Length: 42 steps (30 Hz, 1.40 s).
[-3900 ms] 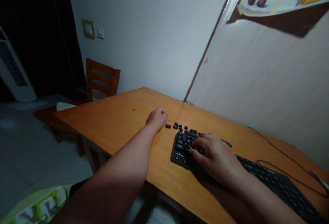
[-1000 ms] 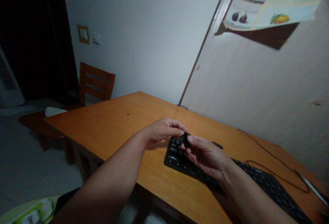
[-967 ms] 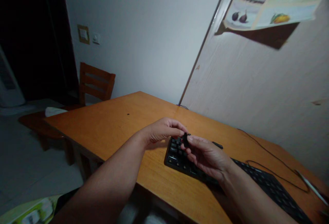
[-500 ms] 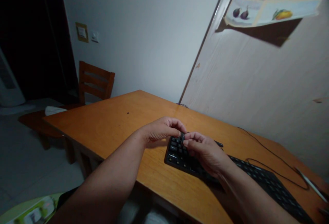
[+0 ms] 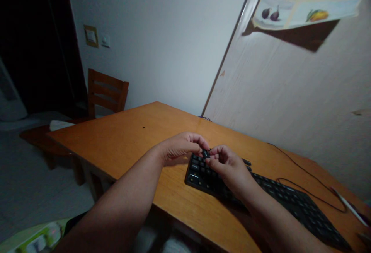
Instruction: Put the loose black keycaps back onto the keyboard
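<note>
A small black keycap (image 5: 206, 154) with pale marks on it is pinched between my two hands, just above the upper left end of a black keyboard (image 5: 193, 183). My left hand (image 5: 185, 146) comes from the left, thumb and forefinger closed on one side of the cap. From the other side my right hand (image 5: 228, 164) grips it with thumb and fingertips. Several spots at the near left end of the keyboard show bare switches without caps. Part of the keyboard is hidden under my right hand and forearm.
The keyboard lies on a wooden table (image 5: 174, 191). Behind my right hand is a small black object (image 5: 246, 161). A black cable (image 5: 301, 183) loops toward a pale stick (image 5: 352, 208) at right. A tiny dark piece (image 5: 143, 127) lies farther left; a chair (image 5: 107, 92) stands beyond.
The keycap has turned, so more of its face shows between my fingers. My right hand has shifted and tilted slightly upward; my left hand is almost still.
</note>
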### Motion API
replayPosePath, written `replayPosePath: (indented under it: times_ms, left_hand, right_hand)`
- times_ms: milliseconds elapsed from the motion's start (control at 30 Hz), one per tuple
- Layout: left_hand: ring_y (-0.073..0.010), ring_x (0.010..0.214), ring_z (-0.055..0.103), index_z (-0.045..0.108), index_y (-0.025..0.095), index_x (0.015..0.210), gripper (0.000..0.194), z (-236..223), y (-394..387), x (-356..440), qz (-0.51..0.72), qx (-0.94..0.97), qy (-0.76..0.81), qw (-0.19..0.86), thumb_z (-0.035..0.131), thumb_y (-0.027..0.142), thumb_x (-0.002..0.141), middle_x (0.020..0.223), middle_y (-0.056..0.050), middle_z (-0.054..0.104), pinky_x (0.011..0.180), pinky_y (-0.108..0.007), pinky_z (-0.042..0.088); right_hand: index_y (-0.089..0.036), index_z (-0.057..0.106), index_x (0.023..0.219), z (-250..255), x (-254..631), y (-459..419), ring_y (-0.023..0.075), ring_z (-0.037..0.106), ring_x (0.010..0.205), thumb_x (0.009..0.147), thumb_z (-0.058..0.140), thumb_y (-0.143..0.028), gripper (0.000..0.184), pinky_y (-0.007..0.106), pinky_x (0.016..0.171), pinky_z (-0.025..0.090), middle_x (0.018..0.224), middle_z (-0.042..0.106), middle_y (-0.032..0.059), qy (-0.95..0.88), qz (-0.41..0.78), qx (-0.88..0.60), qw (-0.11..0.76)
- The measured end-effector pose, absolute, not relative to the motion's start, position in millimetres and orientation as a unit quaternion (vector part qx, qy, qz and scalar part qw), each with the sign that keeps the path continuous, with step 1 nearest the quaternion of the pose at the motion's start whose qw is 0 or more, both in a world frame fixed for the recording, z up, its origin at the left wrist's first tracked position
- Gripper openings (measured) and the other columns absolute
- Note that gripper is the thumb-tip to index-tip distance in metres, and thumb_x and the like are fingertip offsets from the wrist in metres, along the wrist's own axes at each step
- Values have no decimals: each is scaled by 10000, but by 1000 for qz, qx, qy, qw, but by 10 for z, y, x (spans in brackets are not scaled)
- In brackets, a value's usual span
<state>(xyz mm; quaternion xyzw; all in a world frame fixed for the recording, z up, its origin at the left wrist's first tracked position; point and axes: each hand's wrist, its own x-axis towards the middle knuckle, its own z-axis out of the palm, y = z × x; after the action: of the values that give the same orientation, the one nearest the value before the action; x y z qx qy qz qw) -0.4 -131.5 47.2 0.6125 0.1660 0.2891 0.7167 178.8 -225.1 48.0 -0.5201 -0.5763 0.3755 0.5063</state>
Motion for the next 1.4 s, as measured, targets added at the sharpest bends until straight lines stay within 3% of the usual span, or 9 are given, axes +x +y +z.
replayPosePath:
  times_ms: [333, 1133, 1267, 1400]
  left_hand:
    - [-132, 751, 616, 696, 132, 889, 220, 491, -1340, 0, 306, 612, 176, 707, 737, 101, 675, 845, -50, 682, 725, -279, 441]
    - [-110, 769, 593, 650, 145, 900, 246, 520, -1312, -4, 328, 631, 190, 677, 688, 49, 678, 847, -12, 653, 731, -253, 425]
    - [-122, 768, 613, 658, 137, 905, 249, 503, -1297, 3, 324, 618, 187, 691, 718, 63, 675, 846, -25, 669, 737, -266, 446]
    - [-111, 729, 615, 654, 132, 906, 252, 482, -1299, 6, 324, 608, 189, 700, 737, 68, 677, 816, -20, 675, 720, -258, 447]
  right_hand:
    - [-206, 603, 884, 491, 1809, -2248, 144, 473, 671, 737, 767, -446, 326, 282, 610, 349, 757, 572, -14, -587, 360, -525, 500]
    - [-208, 603, 854, 441, 1835, -2237, 137, 472, 645, 795, 719, -391, 224, 283, 603, 351, 733, 567, -23, -608, 329, -530, 491]
    - [-216, 616, 953, 382, 1860, -2225, 162, 542, 707, 834, 686, -371, 207, 300, 646, 404, 815, 621, 0, -630, 276, -536, 490]
    - [-232, 643, 995, 392, 1866, -2258, 205, 610, 804, 886, 643, -344, 156, 335, 718, 442, 897, 676, 35, -686, 163, -559, 436]
